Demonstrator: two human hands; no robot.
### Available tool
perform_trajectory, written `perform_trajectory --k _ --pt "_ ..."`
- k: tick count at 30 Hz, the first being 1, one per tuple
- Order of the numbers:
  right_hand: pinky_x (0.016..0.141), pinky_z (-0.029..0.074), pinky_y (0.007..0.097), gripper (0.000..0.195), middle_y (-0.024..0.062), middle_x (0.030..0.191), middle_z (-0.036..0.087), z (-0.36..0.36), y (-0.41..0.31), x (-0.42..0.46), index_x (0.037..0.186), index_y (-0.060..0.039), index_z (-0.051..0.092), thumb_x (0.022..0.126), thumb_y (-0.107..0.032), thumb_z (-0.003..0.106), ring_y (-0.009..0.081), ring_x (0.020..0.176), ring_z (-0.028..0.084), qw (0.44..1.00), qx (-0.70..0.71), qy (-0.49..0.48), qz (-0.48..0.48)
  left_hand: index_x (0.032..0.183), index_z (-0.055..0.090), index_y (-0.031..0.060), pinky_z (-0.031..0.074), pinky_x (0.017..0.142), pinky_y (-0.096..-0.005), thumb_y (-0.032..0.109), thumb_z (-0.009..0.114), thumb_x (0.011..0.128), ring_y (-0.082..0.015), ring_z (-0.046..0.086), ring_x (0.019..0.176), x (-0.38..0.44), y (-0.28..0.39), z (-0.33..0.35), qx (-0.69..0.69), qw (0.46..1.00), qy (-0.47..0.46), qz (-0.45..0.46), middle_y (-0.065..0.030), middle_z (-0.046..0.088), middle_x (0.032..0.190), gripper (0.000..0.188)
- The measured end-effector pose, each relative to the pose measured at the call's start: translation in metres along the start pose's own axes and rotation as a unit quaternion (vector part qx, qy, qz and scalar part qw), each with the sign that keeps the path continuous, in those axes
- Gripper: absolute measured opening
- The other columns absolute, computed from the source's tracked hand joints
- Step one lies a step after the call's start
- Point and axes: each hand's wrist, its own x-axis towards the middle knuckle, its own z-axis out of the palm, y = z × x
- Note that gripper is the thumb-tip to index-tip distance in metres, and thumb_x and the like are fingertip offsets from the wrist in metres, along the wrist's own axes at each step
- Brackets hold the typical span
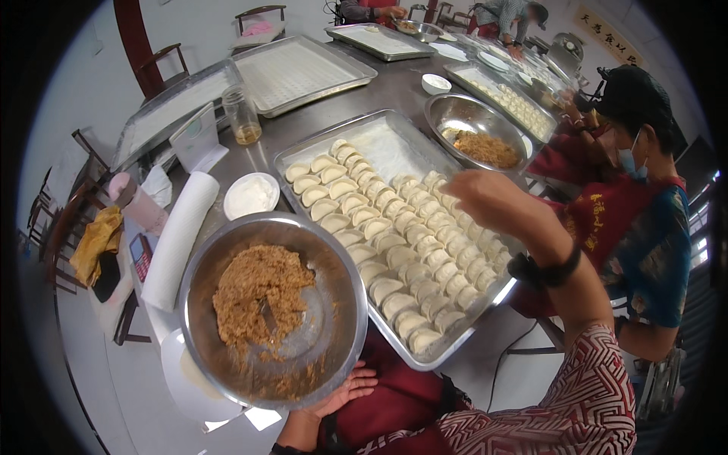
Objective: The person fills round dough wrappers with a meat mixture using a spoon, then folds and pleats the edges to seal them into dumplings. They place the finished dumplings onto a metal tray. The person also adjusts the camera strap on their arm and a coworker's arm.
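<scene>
A steel mixing bowl (335, 335) with brown minced filling (259, 290) stands directly before me at the table's edge. My left hand (350, 389) is just below its near rim, fingers stretched out and nothing seen in them; the rim covers part of the hand. My right hand (483, 196) hovers over the right side of a metal tray (392, 142) that bears rows of folded dumplings (375, 227). Its fingers point at the tray's far right rows, and whether they hold anything is hidden. Under the bowl's left side, a white plate (176, 375) carries pale dough wrappers (199, 372).
A bowl of white flour (251, 196), a paper towel roll (182, 239), a phone (140, 256) and a glass jar (242, 116) stand left. A second filling bowl (455, 114) is right of the tray. Beside me sits a masked co-worker (637, 199); trays (301, 74) line the back.
</scene>
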Motion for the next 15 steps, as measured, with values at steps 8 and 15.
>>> perform_trajectory --k 8,15 --pt "0.080 0.051 0.0428 0.043 0.0188 0.098 0.065 -0.020 -0.105 -0.094 0.113 0.0014 0.062 0.072 -0.002 0.072 0.0374 0.093 0.062 0.996 0.085 0.014 0.021 0.138 0.042 0.0021 0.038 0.108 -0.0402 0.018 0.064 0.093 -0.0261 0.048 0.129 -0.033 -0.006 0.047 0.265 0.964 -0.007 0.035 -0.0147 0.050 0.137 0.052" --pt "0.075 0.052 0.0406 0.036 0.0174 0.099 0.066 0.012 -0.191 -0.136 0.109 0.0013 0.064 0.074 -0.004 0.072 0.0367 0.089 0.064 0.979 0.186 0.075 0.044 0.134 0.047 0.0011 0.040 0.107 -0.0373 0.017 0.062 0.094 -0.0235 0.050 0.126 -0.110 -0.017 0.090 0.353 0.928 -0.051 0.111 -0.0140 0.050 0.137 0.045"
